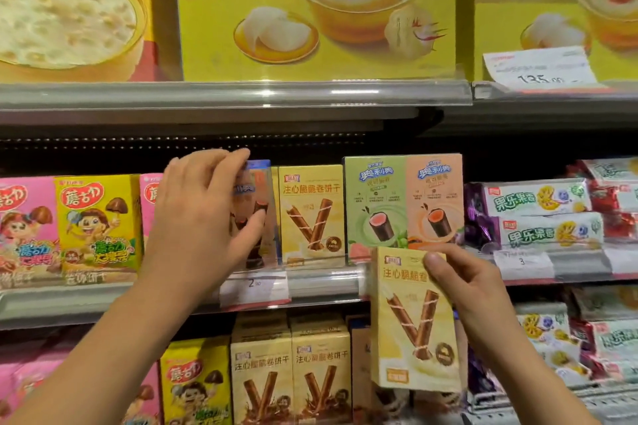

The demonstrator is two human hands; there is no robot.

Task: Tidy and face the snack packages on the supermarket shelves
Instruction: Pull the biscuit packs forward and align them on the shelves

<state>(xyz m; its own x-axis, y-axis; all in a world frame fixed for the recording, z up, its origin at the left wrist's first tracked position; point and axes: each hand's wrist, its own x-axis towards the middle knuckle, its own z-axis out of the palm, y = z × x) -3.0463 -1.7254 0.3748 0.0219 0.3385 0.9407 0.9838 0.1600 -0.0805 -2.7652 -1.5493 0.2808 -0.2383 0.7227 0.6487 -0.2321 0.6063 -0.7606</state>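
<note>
Right hand [464,281] holds yellow box [412,321]; left hand [203,214] grips shelved brown box [259,214].

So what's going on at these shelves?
A person is tidying snack boxes. The left hand grips a tilted brown box on the middle shelf, beside an upright yellow box. The right hand holds another yellow box in front of the shelf, not yet placed.

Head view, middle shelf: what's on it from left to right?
Pink box → yellow mushroom box → left hand gripping a brown box → yellow wafer box → green box → orange box → stacked white packs.
</note>
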